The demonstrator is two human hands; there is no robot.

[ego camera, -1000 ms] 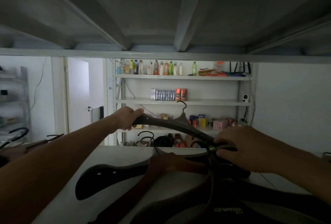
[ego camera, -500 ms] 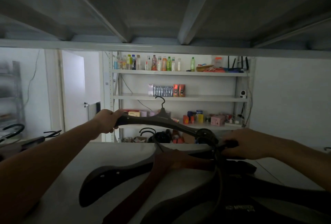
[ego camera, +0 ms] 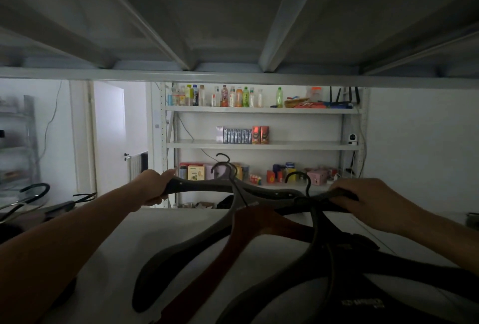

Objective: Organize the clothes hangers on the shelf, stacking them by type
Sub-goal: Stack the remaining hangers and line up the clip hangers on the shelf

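I hold a wide dark grey hanger point(ego camera: 207, 186) above the white shelf point(ego camera: 155, 240). My left hand point(ego camera: 154, 187) grips its left end. My right hand point(ego camera: 363, 200) grips its right end, fingers curled over the dark arm. Beneath it lies a loose pile: a second dark grey hanger point(ego camera: 181, 253), a reddish-brown wooden hanger point(ego camera: 228, 259) and black hangers point(ego camera: 363, 285) with a printed label. Their hooks point toward the far edge of the shelf.
More hangers point(ego camera: 33, 194) with dark hooks lie at the shelf's far left. The underside of the shelf above point(ego camera: 233, 26) hangs low overhead. Across the room stands a white rack point(ego camera: 261, 145) with bottles and boxes, beside a door point(ego camera: 108, 137).
The held grey hanger has leveled out and both hands have spread wider, the left one moving left. The view has shifted closer to the pile.
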